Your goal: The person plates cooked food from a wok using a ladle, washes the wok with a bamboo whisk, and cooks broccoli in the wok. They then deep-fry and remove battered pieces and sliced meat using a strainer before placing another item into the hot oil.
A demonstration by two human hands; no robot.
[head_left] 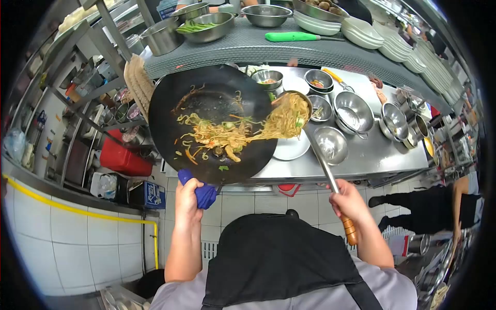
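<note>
My left hand (187,198) is closed around a blue cloth (201,192) at the near rim of a large black wok (212,103). Fried noodles (219,135) with bits of vegetable lie in the wok. In my right hand (350,200) is the wooden-ended handle of a long metal ladle (321,157). The ladle's bowl, heaped with noodles (289,114), is at the wok's right rim, over a white plate (291,149). Strands stretch from the ladle to the noodles in the wok.
Metal bowls (330,145) and a yellow-handled strainer (353,110) stand on the steel counter (382,159) at right. Above is a shelf (232,49) with bowls, stacked plates (361,32) and a green-handled tool (293,36). Another person (439,206) stands at far right.
</note>
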